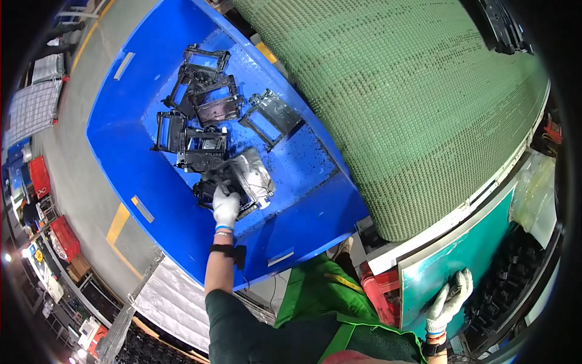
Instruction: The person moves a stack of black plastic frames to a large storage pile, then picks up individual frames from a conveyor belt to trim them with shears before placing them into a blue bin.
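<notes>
My left hand [225, 206], in a white glove with dark fingertips, reaches down into a blue bin [118, 164]. Its fingers are closed on a black plastic frame [245, 173] with a shiny, slightly blurred face, low over other parts. Several similar black frames [218, 100] lie loosely piled in the bin's far left portion. Apart from them, one more frame [273, 118] rests toward the right wall. At the lower right, my right hand [447, 303], also in a white glove, is open with fingers spread over a teal board [464, 249]; nothing shows in it.
A green mesh conveyor belt [406, 103] runs along the bin's right side, with black parts [506, 27] at its far end. Small dark parts [503, 282] fill a space beside the teal board. Grey floor [79, 164] with yellow lines lies left.
</notes>
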`<state>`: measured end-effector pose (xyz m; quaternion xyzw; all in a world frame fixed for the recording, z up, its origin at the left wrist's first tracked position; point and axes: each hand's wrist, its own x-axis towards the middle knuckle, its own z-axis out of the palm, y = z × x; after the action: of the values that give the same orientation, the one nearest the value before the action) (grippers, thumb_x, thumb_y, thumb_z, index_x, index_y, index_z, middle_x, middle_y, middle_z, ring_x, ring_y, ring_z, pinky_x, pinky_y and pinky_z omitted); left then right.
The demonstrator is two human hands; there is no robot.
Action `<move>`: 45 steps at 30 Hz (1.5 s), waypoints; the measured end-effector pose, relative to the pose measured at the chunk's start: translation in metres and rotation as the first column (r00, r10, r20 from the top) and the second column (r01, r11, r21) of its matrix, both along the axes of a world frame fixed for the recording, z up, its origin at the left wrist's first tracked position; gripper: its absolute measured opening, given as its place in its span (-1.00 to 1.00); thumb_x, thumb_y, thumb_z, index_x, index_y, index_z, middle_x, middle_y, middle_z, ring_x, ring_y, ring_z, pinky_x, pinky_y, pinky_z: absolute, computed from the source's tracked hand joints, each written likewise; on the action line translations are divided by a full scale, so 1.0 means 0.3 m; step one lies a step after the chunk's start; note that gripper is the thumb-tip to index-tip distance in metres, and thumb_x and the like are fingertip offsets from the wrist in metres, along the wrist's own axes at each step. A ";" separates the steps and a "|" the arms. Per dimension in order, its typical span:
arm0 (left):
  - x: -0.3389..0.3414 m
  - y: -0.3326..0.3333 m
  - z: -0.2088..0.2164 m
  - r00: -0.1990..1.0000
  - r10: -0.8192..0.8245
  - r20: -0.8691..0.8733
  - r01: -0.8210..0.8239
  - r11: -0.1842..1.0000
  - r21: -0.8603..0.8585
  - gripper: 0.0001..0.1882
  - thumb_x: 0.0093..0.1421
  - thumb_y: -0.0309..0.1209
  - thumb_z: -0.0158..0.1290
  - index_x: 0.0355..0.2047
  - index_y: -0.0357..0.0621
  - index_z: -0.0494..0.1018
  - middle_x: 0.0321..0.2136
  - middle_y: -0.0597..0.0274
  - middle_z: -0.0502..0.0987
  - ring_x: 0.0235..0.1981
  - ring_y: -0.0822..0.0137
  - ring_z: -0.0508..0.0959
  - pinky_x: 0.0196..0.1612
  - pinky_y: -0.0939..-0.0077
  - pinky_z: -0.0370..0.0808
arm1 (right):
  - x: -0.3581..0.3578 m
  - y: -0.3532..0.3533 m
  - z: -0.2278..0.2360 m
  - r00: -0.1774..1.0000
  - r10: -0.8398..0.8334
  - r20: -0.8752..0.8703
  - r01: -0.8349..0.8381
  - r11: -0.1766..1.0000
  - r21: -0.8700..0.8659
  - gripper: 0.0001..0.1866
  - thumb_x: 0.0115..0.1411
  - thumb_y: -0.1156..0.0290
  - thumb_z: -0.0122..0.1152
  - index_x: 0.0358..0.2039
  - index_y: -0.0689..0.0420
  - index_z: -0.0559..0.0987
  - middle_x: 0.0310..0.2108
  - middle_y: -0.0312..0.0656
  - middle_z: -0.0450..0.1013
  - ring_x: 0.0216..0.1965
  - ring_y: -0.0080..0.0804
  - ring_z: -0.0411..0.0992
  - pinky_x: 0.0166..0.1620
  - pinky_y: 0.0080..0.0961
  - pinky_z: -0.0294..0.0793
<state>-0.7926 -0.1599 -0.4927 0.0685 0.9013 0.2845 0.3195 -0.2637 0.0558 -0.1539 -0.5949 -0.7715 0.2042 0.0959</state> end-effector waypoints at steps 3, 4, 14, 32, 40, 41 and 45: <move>-0.075 0.021 -0.089 0.893 0.270 0.360 -0.374 0.890 0.260 -0.51 0.09 -0.38 0.10 0.06 -0.24 0.51 -0.23 0.10 0.65 -0.20 0.20 0.63 -0.06 0.29 0.54 | 0.008 -0.005 0.010 0.999 0.022 0.030 -0.022 1.000 -0.001 -0.53 0.37 0.65 -0.08 0.29 0.32 0.31 0.41 0.07 0.06 0.40 -0.10 0.15 0.41 -0.24 0.17; -0.099 0.055 -0.124 0.765 0.333 0.552 -0.563 0.762 0.321 -0.53 0.12 -0.36 0.11 0.06 -0.23 0.51 -0.26 0.15 0.64 -0.24 0.25 0.62 -0.09 0.32 0.54 | 0.011 -0.005 0.011 1.000 0.013 0.008 -0.013 1.000 -0.009 -0.53 0.36 0.65 -0.08 0.29 0.32 0.31 0.41 0.07 0.06 0.40 -0.10 0.14 0.41 -0.24 0.17; 0.077 0.613 -0.528 0.599 0.627 0.498 -0.776 0.609 0.167 -0.77 0.15 -0.22 0.08 -0.35 -0.07 0.60 -0.44 0.29 0.55 -0.44 0.30 0.50 -0.32 0.29 0.44 | 0.004 -0.011 0.005 1.000 0.014 -0.008 -0.014 1.000 0.001 -0.53 0.29 0.64 -0.01 0.23 0.32 0.35 0.35 0.14 0.11 0.39 0.00 0.13 0.40 -0.16 0.15; 0.379 0.268 0.954 0.962 -0.156 -0.224 0.252 0.824 0.507 -0.75 0.22 -0.19 0.11 -0.30 -0.12 0.54 -0.43 -0.01 0.56 -0.39 0.03 0.58 -0.29 0.22 0.53 | -0.088 0.041 0.139 0.949 0.023 -0.314 -0.031 0.999 -0.021 -0.48 0.22 0.50 0.21 0.21 0.27 0.43 0.15 -0.02 0.41 0.13 -0.24 0.41 0.15 -0.36 0.42; 0.958 0.415 1.393 0.469 -0.706 -0.531 0.878 0.306 0.369 -0.59 0.06 -0.16 0.12 -0.16 -0.18 0.48 -0.57 0.07 0.50 -0.54 0.08 0.55 -0.43 0.20 0.52 | 0.141 -0.163 0.390 0.394 -0.254 -0.884 -0.235 0.901 -0.364 -0.22 0.06 0.49 0.33 0.33 0.33 0.32 0.20 -0.11 0.38 0.15 -0.31 0.40 0.17 -0.35 0.41; 0.999 0.431 1.402 0.463 -0.712 -0.528 0.879 0.294 0.374 -0.59 0.06 -0.16 0.12 -0.16 -0.18 0.48 -0.57 0.07 0.50 -0.54 0.08 0.55 -0.43 0.20 0.52 | 0.206 -0.170 0.359 0.391 -0.225 -0.892 -0.224 0.917 -0.329 -0.17 0.06 0.50 0.31 0.37 0.33 0.27 0.25 -0.09 0.35 0.20 -0.31 0.37 0.21 -0.39 0.37; 1.167 0.458 1.374 0.422 -0.894 0.152 0.721 0.433 0.541 -0.60 0.09 -0.27 0.11 -0.04 -0.04 0.50 -0.63 0.31 0.46 -0.71 0.35 0.47 -0.66 0.43 0.39 | 0.397 -0.306 0.289 0.310 -0.291 -0.905 -0.084 0.940 -0.331 -0.01 -0.12 0.51 0.46 0.37 0.32 0.23 0.19 -0.11 0.38 0.17 -0.32 0.39 0.24 -0.41 0.37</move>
<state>-0.4426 -0.0226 -0.0804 0.5040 0.5787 0.2717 0.5808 -0.1446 -0.0361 -0.0673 -0.4185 -0.4845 0.6269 0.4440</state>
